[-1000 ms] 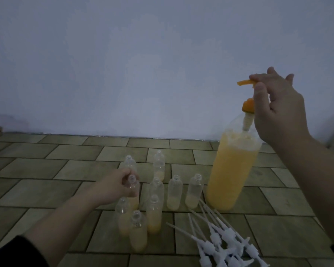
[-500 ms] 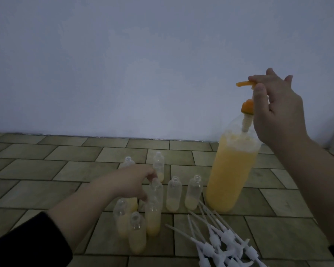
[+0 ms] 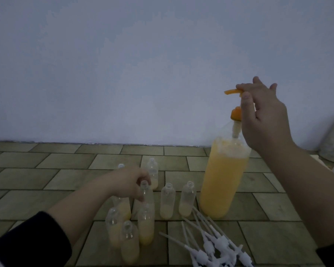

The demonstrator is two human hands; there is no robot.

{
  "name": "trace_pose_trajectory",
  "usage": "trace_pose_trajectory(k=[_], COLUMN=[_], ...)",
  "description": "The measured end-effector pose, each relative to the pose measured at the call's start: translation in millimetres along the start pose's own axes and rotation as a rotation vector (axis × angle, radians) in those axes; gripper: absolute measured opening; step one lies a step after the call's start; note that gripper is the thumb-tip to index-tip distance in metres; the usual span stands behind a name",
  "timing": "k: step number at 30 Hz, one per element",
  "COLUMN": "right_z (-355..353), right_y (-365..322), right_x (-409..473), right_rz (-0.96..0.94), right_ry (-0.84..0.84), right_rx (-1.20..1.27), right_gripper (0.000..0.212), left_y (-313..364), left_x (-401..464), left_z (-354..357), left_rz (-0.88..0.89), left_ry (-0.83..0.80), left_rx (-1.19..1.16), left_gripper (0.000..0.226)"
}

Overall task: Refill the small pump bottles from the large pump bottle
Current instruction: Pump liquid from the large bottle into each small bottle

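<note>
2 hands are at work over a tiled floor (image 3: 274, 214) beside a pale wall (image 3: 123, 64). The right hand (image 3: 262, 116) is raised at the top of the large pump bottle (image 3: 225, 178), with its thumb and fingers curled around the orange pump head (image 3: 232, 91), whose spout points left. Below the head sits the orange collar (image 3: 236, 113) above the neck. This bottle stands upright on the floor, filled most of the way with cloudy orange-yellow liquid.

To its left stands a cluster of small clear bottles, all uncapped and upright. The left hand (image 3: 128, 183) reaches into the cluster and pinches the neck of 1 small bottle (image 3: 146, 193) between thumb and fingers; whether that bottle is lifted off the floor cannot be told. 2 small bottles (image 3: 167, 201) stand just left of the large bottle, each with a shallow layer of liquid at the bottom. Another small bottle (image 3: 152, 173) stands behind the left hand. Nearer the camera, 3 fuller bottles (image 3: 129, 241) stand close together, with another partly hidden under the left wrist.

A pile of white pump tops (image 3: 210, 245) with long dip tubes lies on the floor in front of the large bottle. Both forearms are bare, with dark sleeves (image 3: 27, 241) at the picture's lower edge.
</note>
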State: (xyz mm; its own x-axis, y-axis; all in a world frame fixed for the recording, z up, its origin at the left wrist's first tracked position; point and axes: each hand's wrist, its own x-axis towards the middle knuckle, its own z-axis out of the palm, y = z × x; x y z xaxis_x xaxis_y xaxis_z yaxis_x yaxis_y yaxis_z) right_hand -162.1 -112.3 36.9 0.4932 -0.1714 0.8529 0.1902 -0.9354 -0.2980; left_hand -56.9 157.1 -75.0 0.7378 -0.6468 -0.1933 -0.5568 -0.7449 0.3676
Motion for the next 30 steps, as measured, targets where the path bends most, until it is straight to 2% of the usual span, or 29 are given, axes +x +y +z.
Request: trace_pose_trajectory(k=[4,6,9,11,13,16,18,21,26,30], right_z=[0.6,0.9,2.2,3.1,3.7,5.0,4.9,3.7,4.0,3.1], right_y=[0.6,0.9,1.9,2.2,2.1,0.9,0.9,1.4,-0.8,-2.3], right_x=[0.1,-0.2,0.1,0.2,0.5,0.6,0.5,0.6,0.6,-0.1], right_rz=[-0.008,-0.012,-0.01,-0.006,0.002,0.012,0.015,0.018,0.023,0.034], right_ry=[0.002,0.008,0.015,0.017,0.024,0.03,0.029,0.029,0.027,0.03], right_rx=[0.003,0.006,0.01,0.017,0.026,0.045,0.05,0.031,0.02,0.017], right_gripper=[0.041,0.041,0.041,0.04,0.041,0.041,0.041,0.041,0.04,0.042], left_y=[-7.3,-10.1,-2.5,9.7,28.9,65.7,87.4,111.1,125.2,133.0], left_x=[-4.9,-9.7,-16.9,-16.3,-12.1,-7.3,-1.9,5.7,18.0,23.9], left_z=[-14.8,-26.9,-46.3,-55.1,-61.4,-68.6,-72.9,-73.7,-72.2,-75.0], left_rz=[0.002,0.035,0.151,0.293,0.444,0.495,0.46,0.418,0.354,0.352], left_ry=[0.091,0.175,0.336,0.35,0.305,0.292,0.29,0.287,0.295,0.349], left_rx=[-0.081,-0.229,-0.665,-1.044,-1.389,-1.609,-1.539,-1.237,-0.839,-0.644], left_gripper=[0.033,0.025,0.031,0.05,0.059,0.049,0.051,0.055,0.03,0.027])
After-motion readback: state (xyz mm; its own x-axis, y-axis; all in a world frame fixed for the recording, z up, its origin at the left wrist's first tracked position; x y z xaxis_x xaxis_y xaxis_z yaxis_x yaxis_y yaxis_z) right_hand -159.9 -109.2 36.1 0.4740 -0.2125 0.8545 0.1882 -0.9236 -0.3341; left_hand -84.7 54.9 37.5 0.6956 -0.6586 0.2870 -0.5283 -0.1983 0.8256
